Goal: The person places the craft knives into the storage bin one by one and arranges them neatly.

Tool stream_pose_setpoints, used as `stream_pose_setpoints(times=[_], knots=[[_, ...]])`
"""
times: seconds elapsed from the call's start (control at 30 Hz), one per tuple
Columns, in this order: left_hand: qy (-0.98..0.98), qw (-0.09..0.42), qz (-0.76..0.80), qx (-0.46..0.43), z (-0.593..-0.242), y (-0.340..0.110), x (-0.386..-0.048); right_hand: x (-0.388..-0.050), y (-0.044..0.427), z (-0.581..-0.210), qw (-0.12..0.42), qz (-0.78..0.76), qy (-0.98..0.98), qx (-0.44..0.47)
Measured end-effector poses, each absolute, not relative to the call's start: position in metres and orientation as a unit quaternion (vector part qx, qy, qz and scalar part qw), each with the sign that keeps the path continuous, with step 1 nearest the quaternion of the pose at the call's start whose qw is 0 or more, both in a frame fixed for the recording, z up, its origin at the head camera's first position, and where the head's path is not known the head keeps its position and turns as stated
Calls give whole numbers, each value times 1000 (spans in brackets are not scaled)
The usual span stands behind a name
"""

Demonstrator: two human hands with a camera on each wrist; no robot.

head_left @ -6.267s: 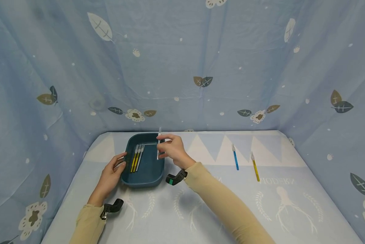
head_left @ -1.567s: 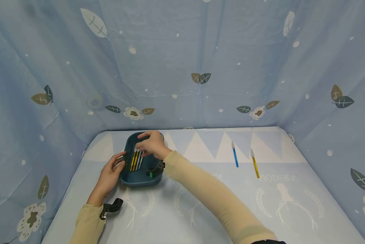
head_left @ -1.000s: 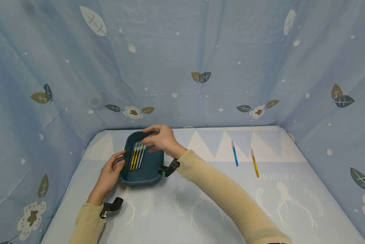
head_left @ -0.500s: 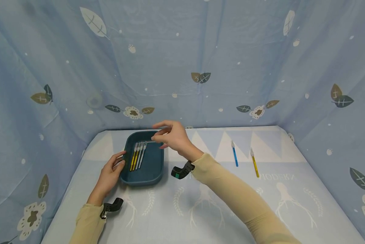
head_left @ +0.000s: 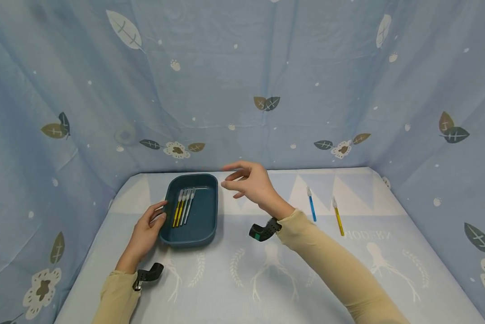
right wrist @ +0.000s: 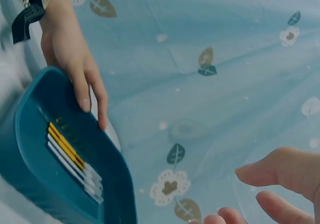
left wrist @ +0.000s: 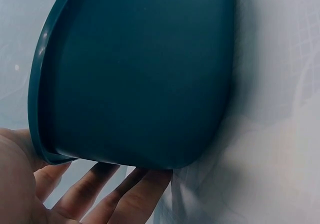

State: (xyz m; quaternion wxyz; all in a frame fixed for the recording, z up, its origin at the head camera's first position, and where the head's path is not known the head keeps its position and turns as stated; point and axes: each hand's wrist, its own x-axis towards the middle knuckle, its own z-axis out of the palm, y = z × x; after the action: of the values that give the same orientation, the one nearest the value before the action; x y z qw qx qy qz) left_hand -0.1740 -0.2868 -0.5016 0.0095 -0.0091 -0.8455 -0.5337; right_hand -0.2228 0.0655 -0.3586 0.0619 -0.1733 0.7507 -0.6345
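Note:
A dark teal tray (head_left: 203, 225) stands on the left part of the table. Side by side within it lie two yellow craft knives (head_left: 177, 215) and two silver craft knives (head_left: 188, 210), all with clear caps toward the far end. My left hand (head_left: 143, 234) rests against the tray's left side, its fairly straight fingers (left wrist: 132, 199) touching the outer wall. Just right of the tray, my right hand (head_left: 254, 184) hovers above the table, fingers apart and holding nothing. Farther right lie a blue craft knife (head_left: 312, 207) and another yellow craft knife (head_left: 338, 220), also capped.
A pale patterned cloth (head_left: 226, 279) covers the table. Behind it and at both sides hangs a blue curtain (head_left: 210, 67) printed with leaves and flowers. Black straps (head_left: 266, 230) with small devices sit on both wrists.
Earlier my right hand held a silver craft knife over the tray. That knife now lies beside the others, and the hand has moved right, empty. My left hand has stayed at the tray.

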Motion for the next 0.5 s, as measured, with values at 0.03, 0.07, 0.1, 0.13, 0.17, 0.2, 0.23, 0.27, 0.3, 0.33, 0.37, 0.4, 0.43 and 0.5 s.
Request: stream_pose_setpoints(times=[0.03,0.07,0.1,0.13,0.17,0.2,0.23,0.27,0.3,0.33,0.37,0.4,0.43,0.5], knots=[[-846,10,-533,-9,-501,-287,-174,-223,69,-359,60,-635,750,-172],[-847,10,-532,-10,-501,-287,-173,-223,72,-359,57,-635,751,-171],[-847,11,-532,-10,-501,-287,-173,-223,76,-359,55,-636,751,-169],[-847,11,-532,-11,-500,-287,-173,-223,80,-360,52,-637,750,-167],[-847,11,-531,-11,-500,-287,-173,-224,83,-360,49,-638,750,-166],[-847,11,-531,-12,-500,-287,-173,-224,87,-360,45,-638,751,-164],[-847,12,-531,-12,-500,-287,-173,-224,90,-361,42,-640,751,-161],[-847,11,-531,-12,-500,-286,-173,-224,94,-362,40,-639,751,-160],[-847,11,-532,-11,-501,-287,-172,-224,97,-362,39,-640,751,-158],[-847,11,-532,-11,-501,-286,-173,-224,101,-362,38,-640,752,-155],[-847,11,-532,-11,-501,-286,-173,-224,104,-363,37,-640,752,-153],[-846,11,-532,-11,-501,-286,-173,-224,108,-363,36,-640,753,-150],[-846,11,-533,-11,-501,-286,-173,-224,111,-363,35,-641,752,-147],[-846,12,-532,-12,-501,-286,-174,-224,118,-364,32,-643,752,-141]])
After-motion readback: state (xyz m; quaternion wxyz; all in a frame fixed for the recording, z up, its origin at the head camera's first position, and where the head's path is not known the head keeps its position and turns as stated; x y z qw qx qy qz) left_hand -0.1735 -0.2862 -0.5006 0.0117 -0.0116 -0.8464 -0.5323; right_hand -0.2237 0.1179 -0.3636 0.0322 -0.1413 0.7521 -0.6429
